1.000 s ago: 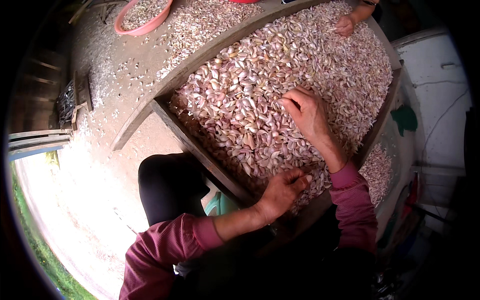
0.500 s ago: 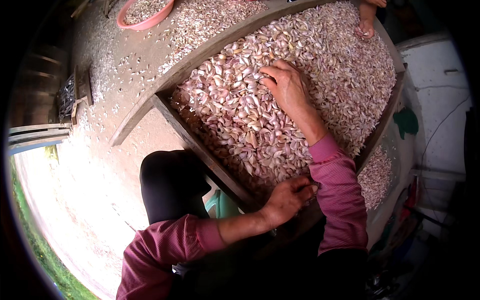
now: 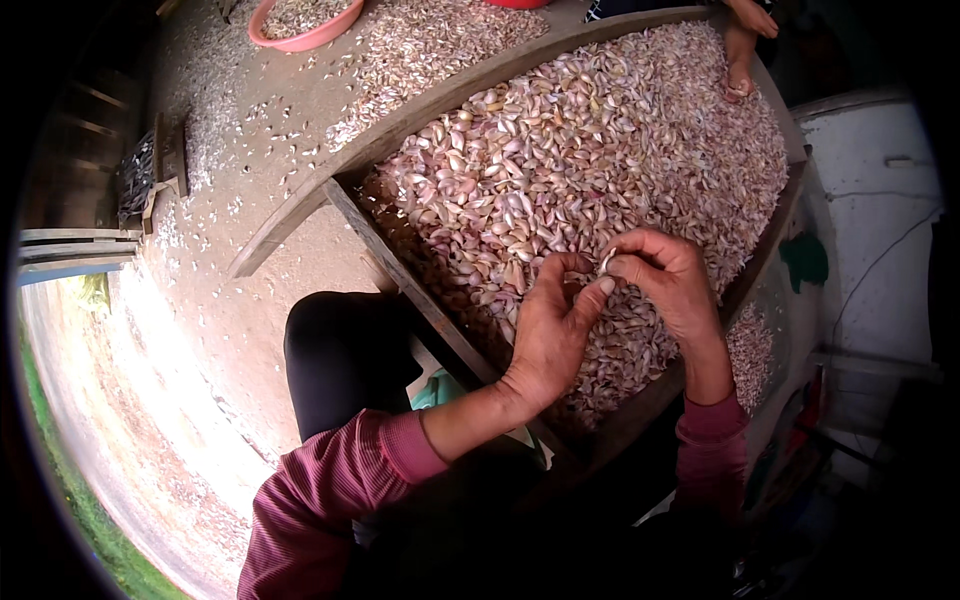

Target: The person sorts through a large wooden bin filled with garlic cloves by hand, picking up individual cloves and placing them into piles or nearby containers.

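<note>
A wooden-edged tray (image 3: 400, 262) holds a broad heap of pinkish-white garlic cloves (image 3: 500, 190). Over its near part my two hands meet. Thumb and index finger of my right hand (image 3: 672, 285) pinch a pale garlic clove (image 3: 607, 262), mostly covered by the fingertips. My left hand (image 3: 555, 325) is beside it, fingers curled and thumb tip close to that clove; whatever its curled fingers hold is hidden.
Another person's limb (image 3: 739, 70) reaches onto the heap's far right. Beyond the tray's far board stand a pink basin (image 3: 318, 38) of cloves and a red container (image 3: 517, 2). Loose cloves (image 3: 420, 60) lie on the floor. My knee (image 3: 345, 350) is at the tray's left side.
My right hand has drawn back from the middle of the heap toward me, and a clove now shows in its pinch. My left hand has risen from the near edge to meet it.
</note>
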Motion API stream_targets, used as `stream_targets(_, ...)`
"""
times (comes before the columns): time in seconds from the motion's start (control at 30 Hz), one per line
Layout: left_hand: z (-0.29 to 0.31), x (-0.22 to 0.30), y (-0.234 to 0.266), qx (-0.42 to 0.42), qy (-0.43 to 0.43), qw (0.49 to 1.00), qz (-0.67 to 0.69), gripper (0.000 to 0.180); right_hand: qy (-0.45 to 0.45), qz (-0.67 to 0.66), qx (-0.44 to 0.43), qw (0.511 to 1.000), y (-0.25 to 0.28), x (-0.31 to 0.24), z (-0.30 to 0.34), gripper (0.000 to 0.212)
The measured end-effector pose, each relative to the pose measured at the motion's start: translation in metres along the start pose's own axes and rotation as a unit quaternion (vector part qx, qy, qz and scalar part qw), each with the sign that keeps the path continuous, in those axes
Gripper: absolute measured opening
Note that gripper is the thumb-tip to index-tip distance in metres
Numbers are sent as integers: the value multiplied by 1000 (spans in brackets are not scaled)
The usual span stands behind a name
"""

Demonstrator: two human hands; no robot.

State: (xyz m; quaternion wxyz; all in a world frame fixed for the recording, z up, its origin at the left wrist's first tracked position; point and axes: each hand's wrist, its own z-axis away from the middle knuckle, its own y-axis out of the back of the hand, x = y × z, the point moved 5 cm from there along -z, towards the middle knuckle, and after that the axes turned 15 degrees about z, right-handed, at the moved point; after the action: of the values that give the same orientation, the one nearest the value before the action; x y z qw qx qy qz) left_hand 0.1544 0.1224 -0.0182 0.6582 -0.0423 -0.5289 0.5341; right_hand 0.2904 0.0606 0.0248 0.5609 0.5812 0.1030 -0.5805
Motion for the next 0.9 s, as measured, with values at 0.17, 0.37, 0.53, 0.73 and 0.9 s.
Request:
stream_targets(0.17, 1, -10, -1, -74, -42, 986, -142, 20, 16, -80, 19, 996, -8, -9, 29, 14)
stream_targets(0.37, -1, -12, -16, -98, -125, 963, -217, 20, -9, -108, 19, 994, 8, 16, 40, 15)
stream_targets(0.53, 2, -2, -29, -119, -129, 936, -305, 17, -22, -152, 20, 988, 10, 33, 48, 18)
stream_targets(0.73, 4, -8, -34, -143, -140, 916, -349, 15, -22, -153, 37, 987, -2, 42, 52, 15)
stream_targets(0.9, 10, -5, -35, -137, -137, 916, -352, 19, -22, -156, 79, 984, -15, 39, 57, 16)
